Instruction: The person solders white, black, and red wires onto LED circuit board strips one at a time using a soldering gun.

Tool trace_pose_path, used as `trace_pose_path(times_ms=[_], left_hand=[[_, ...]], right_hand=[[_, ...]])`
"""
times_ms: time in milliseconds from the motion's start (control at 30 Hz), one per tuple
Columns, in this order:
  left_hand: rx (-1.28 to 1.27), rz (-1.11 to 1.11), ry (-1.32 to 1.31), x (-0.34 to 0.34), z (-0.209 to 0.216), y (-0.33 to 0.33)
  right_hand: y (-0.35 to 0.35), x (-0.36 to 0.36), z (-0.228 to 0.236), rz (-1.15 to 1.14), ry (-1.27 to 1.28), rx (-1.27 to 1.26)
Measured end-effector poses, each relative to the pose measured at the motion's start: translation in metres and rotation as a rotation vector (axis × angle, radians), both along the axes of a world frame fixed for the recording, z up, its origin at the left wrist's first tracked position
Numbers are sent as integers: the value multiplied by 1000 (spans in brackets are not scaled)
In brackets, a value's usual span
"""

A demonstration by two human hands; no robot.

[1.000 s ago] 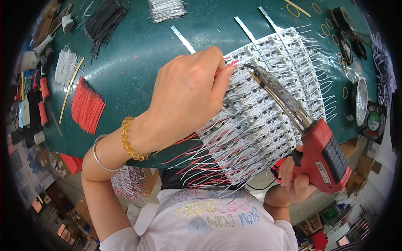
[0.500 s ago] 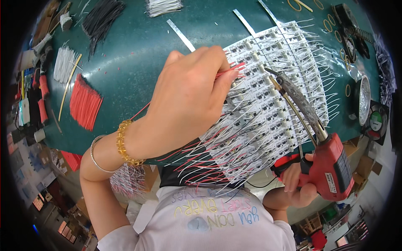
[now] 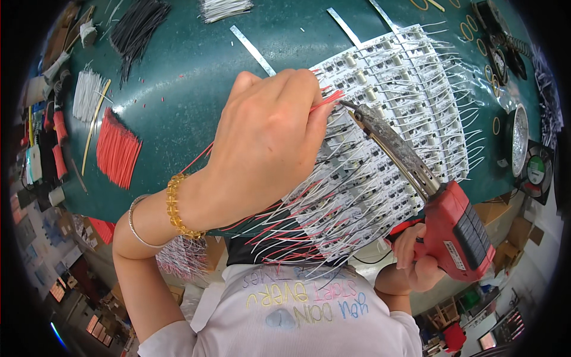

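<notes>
My left hand [image 3: 267, 134] is closed, pinching a few thin red wires [image 3: 331, 100] whose ends poke out past the fingertips over the panel. Under it lies a white panel of circuit boards [image 3: 397, 66], dense with small parts. White and red wires hang off the panel's near left side, and white ones fringe its right edge. My right hand [image 3: 416, 259] grips a red soldering gun [image 3: 461, 232] by its handle, below the panel's right corner. The gun's tip [image 3: 346, 104] is close beside the red wire ends; whether they touch I cannot tell.
On the green table [image 3: 184, 59] lie bundles of red wires [image 3: 118, 149], white wires [image 3: 89, 94] and black wires [image 3: 138, 33]. Metal strips [image 3: 253, 50] stick out from the panel's far side. A round metal dish [image 3: 519, 140] and several rubber bands stand at the right.
The soldering gun's tip has moved left, from over the panel's middle to beside the red wire ends. My left hand keeps its pinch, and the panel has barely shifted.
</notes>
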State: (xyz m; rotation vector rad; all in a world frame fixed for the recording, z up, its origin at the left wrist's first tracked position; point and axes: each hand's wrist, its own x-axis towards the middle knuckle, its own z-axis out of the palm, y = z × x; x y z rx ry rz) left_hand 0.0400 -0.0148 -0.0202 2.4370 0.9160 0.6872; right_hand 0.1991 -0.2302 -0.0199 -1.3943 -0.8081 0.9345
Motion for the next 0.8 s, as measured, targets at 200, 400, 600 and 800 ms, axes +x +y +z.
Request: trace_pose_path(times_ms=[200,400,600,800], left_hand=[[-11,-3,5,-2,2,2],[-41,-1,16,-1,3,2],[-53,6,25,0,4,2],[-46,19,37,1,5,1]], right_hand=[[-17,3,-15,-65,-40,57],[-4,3,1,20,-63,40],[1,0,0,-11,-47,64],[0,1,1,-26,-8,60]])
